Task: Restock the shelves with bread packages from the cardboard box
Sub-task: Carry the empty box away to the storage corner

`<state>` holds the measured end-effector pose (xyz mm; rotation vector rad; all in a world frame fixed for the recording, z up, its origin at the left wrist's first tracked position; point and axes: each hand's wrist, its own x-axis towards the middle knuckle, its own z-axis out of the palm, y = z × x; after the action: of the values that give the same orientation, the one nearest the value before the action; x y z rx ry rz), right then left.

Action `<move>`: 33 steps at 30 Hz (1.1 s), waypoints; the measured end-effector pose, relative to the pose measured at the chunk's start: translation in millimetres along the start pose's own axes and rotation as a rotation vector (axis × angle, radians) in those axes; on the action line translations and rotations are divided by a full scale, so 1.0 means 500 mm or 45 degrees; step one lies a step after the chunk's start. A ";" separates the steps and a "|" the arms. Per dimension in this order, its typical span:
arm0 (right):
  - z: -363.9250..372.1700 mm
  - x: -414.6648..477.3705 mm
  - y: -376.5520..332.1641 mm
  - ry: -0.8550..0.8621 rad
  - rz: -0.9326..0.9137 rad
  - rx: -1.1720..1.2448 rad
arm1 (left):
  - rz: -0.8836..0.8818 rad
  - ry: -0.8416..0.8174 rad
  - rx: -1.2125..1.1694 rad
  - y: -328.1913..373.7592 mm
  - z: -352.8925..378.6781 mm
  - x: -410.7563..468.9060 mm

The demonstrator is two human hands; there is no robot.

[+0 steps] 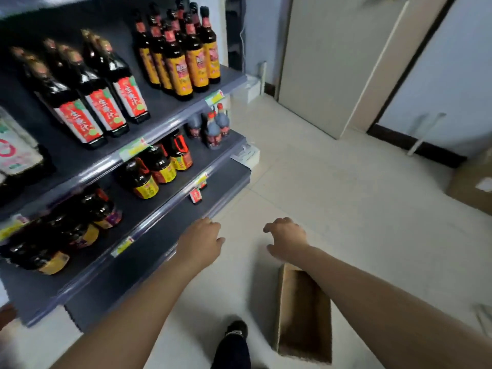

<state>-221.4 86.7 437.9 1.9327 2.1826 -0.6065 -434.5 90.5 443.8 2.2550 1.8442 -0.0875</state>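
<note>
Pale floor tiles (pixel 346 182) run from grey shelves (pixel 149 251) on the left to a closed door (pixel 327 62) at the back. Tall dark bottles with yellow labels (pixel 177 62) and red labels (pixel 106 105) stand on the upper shelf, and squat dark jars (pixel 149 179) stand on the shelves below.

Both bare arms reach straight forward and down, backs of the hands upward. The left grip (pixel 202 241) hovers over the front edge of the lowest shelf, its fingers loosely curled downward and closed on nothing. The right grip (pixel 286 237) hangs over the bare floor, well apart from the shelves. Its wrist is bent, its fingers are spread a little and hooked downward, and it too holds nothing.

The cardboard box (pixel 282 310) sits on the floor beneath the right forearm, which crosses its upper right corner. It is open at the top, and its inside lies in shadow. A dark shoe (pixel 237 330) stands just left of it. A second brown box (pixel 471 187) rests on the floor at the right edge.
</note>
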 end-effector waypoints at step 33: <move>0.632 -0.124 0.490 -0.190 1.390 0.904 | 0.862 -0.614 0.317 0.445 0.627 0.390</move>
<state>-17.9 -77.2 129.1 2.8076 0.5574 -1.2701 -147.0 170.1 132.4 2.5917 0.8205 -0.6981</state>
